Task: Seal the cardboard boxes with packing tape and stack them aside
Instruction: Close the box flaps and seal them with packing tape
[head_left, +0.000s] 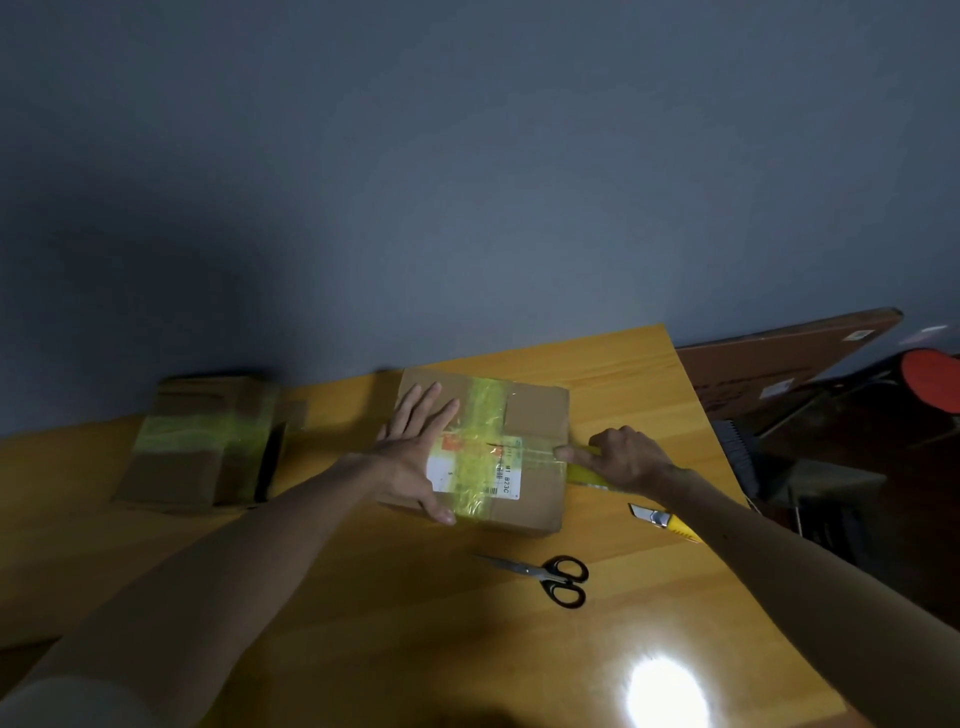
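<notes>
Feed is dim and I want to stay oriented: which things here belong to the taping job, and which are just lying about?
In the job: centre box, left hand flat on it, tape roll, right hand holding it, taped box at left.
Lying about: scissors, utility knife, flat carton leaning at right.

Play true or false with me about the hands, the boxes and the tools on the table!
1. The left hand lies flat on the box. True.
2. The right hand holds the scissors. False: it grips the yellow tape roll; the scissors lie on the table.
3. The yellow knife lies on the table, right of the box. True.
4. Only one box is on the table. False: a second box, taped too, sits further left.
</notes>
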